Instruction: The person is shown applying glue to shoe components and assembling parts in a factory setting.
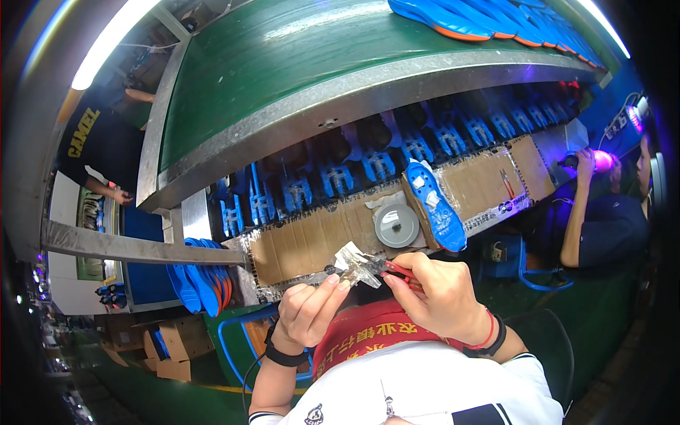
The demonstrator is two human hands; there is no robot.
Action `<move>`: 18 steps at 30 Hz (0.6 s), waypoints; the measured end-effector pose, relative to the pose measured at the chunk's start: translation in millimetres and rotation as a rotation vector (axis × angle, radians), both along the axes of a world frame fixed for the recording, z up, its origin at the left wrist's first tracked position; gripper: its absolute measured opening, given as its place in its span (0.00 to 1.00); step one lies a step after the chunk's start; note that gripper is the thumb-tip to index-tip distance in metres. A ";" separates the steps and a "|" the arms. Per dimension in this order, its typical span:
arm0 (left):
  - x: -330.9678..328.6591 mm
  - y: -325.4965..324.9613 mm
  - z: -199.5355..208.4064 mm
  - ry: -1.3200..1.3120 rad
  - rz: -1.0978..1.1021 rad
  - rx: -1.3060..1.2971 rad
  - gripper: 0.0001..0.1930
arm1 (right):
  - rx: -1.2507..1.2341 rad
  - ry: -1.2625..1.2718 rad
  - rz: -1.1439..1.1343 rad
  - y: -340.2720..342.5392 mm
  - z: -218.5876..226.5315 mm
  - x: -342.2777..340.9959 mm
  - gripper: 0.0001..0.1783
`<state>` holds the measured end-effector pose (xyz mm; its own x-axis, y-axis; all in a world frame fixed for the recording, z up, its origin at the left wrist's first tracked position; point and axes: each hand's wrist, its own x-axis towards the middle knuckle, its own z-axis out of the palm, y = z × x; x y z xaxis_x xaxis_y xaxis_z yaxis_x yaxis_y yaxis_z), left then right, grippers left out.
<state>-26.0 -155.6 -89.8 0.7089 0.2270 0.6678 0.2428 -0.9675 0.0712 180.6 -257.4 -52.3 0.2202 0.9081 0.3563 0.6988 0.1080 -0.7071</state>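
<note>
Close to my body, at the near edge of the bench, both hands meet around a small clear-and-whitish piece (356, 263), perhaps plastic. My left hand (306, 312) pinches its near left side between thumb and fingers. Red-handled pliers (405, 276) are gripped in my right hand (446, 297), their dark jaws pointing left at the piece. Whether the jaws touch it I cannot tell. Just beyond is a round grey lid-like disc (397, 225). A blue shoe sole (439, 209) with white bits on it lies to the right of the disc.
Brown cardboard (304, 244) covers the bench; another red-handled tool (507, 184) lies on it. Blue shoe parts (379, 164) line the lower shelf. Above runs a green conveyor belt (283, 64) with blue soles (453, 20). Other people work at left (99, 142) and right (609, 219).
</note>
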 end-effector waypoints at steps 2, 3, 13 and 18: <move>-0.4 -0.3 0.2 -0.004 0.001 -0.002 0.18 | 0.002 0.038 0.005 1.0 -0.9 -0.4 0.10; -0.3 -0.6 0.4 -0.006 0.006 -0.004 0.18 | 0.003 0.076 0.009 1.4 -1.4 -0.2 0.10; -1.3 2.1 -0.8 -0.014 0.009 0.001 0.18 | -0.064 0.348 0.044 2.2 -5.7 -1.7 0.10; -0.1 2.2 -1.5 -0.021 0.001 0.013 0.17 | -0.065 0.377 0.035 1.9 -6.1 -0.2 0.10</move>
